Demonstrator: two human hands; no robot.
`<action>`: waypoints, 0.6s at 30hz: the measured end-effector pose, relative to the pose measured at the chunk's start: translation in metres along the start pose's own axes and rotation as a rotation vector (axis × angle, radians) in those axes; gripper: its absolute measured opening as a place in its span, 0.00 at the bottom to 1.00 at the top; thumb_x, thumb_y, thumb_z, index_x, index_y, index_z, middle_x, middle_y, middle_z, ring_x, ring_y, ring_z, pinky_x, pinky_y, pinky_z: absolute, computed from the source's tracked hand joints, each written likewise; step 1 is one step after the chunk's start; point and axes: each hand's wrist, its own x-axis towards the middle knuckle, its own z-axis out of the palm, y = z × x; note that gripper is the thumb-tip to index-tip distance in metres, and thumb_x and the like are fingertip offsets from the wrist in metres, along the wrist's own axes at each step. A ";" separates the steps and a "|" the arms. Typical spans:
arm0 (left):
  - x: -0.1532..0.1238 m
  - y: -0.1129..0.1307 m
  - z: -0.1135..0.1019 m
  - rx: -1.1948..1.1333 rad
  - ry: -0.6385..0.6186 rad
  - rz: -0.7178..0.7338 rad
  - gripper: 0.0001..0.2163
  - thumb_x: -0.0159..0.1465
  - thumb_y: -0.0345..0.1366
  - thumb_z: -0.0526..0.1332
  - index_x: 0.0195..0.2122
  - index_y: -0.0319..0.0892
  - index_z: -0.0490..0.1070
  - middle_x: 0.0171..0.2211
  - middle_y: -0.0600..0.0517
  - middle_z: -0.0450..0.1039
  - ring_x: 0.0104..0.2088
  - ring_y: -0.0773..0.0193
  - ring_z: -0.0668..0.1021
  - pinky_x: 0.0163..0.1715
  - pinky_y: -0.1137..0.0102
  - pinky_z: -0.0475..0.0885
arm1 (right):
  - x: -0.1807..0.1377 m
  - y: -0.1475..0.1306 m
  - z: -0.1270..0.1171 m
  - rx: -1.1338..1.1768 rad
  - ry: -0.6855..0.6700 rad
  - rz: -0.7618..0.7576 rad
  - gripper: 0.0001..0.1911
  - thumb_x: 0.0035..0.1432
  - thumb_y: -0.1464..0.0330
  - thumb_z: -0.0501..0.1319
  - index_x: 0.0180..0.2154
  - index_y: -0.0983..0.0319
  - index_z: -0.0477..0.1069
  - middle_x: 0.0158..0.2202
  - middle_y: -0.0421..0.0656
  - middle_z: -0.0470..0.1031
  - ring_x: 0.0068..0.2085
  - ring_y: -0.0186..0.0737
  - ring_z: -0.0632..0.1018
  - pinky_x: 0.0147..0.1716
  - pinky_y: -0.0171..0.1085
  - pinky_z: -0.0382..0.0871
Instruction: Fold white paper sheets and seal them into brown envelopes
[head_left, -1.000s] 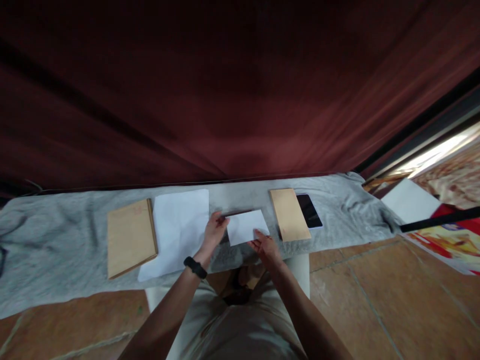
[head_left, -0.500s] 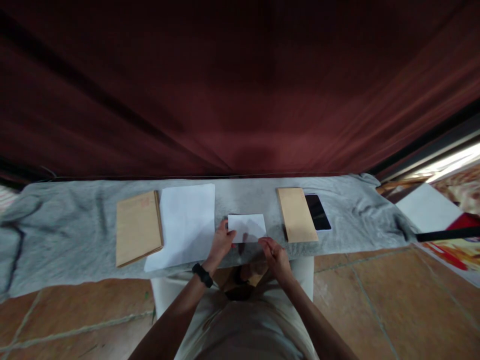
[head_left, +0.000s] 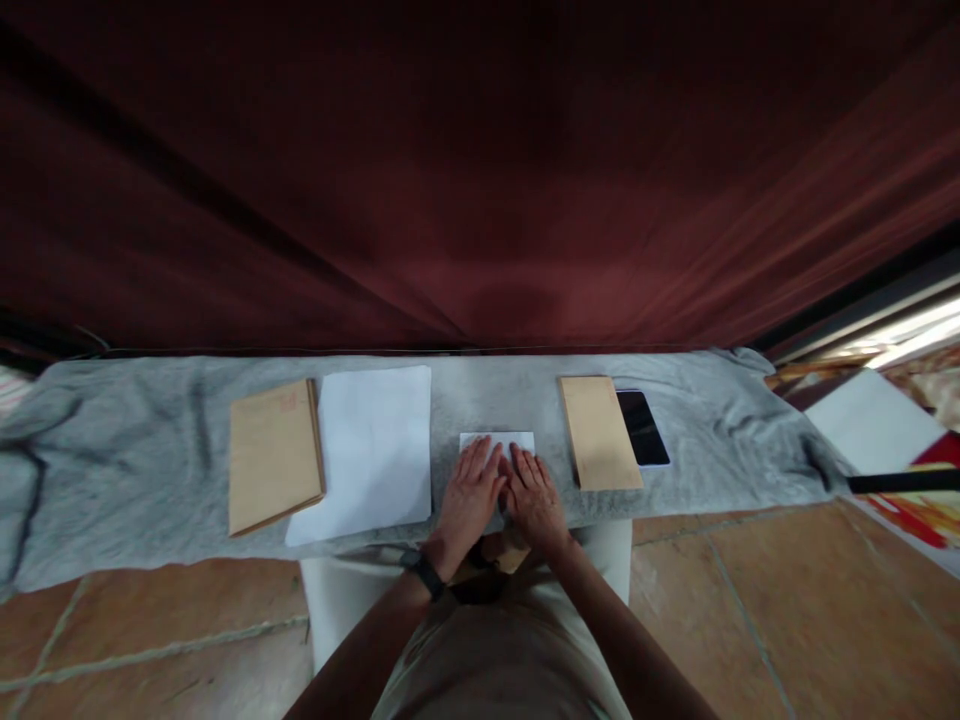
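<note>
A folded white sheet of paper [head_left: 497,438] lies flat on the grey cloth right in front of me, mostly covered by my hands. My left hand [head_left: 469,495] rests palm down on its left half, fingers stretched out and pointing away from me; a dark band circles the wrist. My right hand [head_left: 534,500] lies flat on the right half, its fingers also extended. The two thumbs come close together in the middle. Only the far strip of the paper shows.
Left of my hands is a stack of white paper [head_left: 379,450], overlapped by brown envelopes [head_left: 274,455]. To the right lie another brown envelope [head_left: 600,432] and a phone [head_left: 643,430]. The grey cloth [head_left: 720,430] covers a narrow surface before a dark red curtain [head_left: 517,200].
Both hands have moved from the edges of the folded paper onto its top and now lie flat with fingers spread forward. They are closer together.
</note>
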 end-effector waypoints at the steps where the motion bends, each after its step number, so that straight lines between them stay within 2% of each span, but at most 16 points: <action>1: 0.001 0.002 0.004 0.000 -0.014 0.058 0.24 0.71 0.39 0.52 0.67 0.40 0.60 0.67 0.40 0.61 0.68 0.50 0.62 0.65 0.54 0.60 | 0.000 0.000 0.000 0.003 -0.002 -0.003 0.30 0.68 0.69 0.53 0.69 0.58 0.55 0.71 0.48 0.53 0.70 0.51 0.59 0.67 0.54 0.54; 4: 0.003 -0.003 0.014 0.021 -0.038 0.034 0.28 0.71 0.43 0.52 0.69 0.36 0.57 0.70 0.39 0.55 0.71 0.50 0.57 0.68 0.51 0.55 | -0.001 0.003 0.001 0.011 0.006 0.012 0.31 0.68 0.67 0.53 0.70 0.59 0.53 0.72 0.49 0.52 0.70 0.52 0.58 0.67 0.55 0.55; 10: -0.003 -0.032 0.009 0.040 -0.021 -0.038 0.30 0.70 0.43 0.52 0.70 0.33 0.53 0.70 0.36 0.54 0.70 0.50 0.57 0.67 0.52 0.58 | -0.008 0.011 -0.003 0.034 0.038 0.025 0.35 0.69 0.60 0.54 0.71 0.65 0.47 0.72 0.53 0.49 0.71 0.55 0.57 0.68 0.55 0.54; 13: -0.009 -0.025 0.005 0.068 -0.040 -0.016 0.28 0.69 0.39 0.53 0.69 0.33 0.56 0.69 0.37 0.56 0.70 0.49 0.58 0.67 0.52 0.58 | -0.010 0.013 -0.005 0.042 0.035 0.017 0.35 0.70 0.59 0.53 0.71 0.65 0.47 0.72 0.53 0.49 0.71 0.55 0.56 0.68 0.55 0.54; 18: -0.016 -0.002 0.003 0.119 -0.152 0.154 0.24 0.69 0.37 0.55 0.66 0.41 0.61 0.69 0.42 0.58 0.69 0.48 0.60 0.67 0.47 0.56 | -0.010 0.013 -0.004 0.031 0.036 0.021 0.34 0.70 0.61 0.53 0.71 0.66 0.47 0.72 0.53 0.49 0.71 0.54 0.55 0.69 0.54 0.53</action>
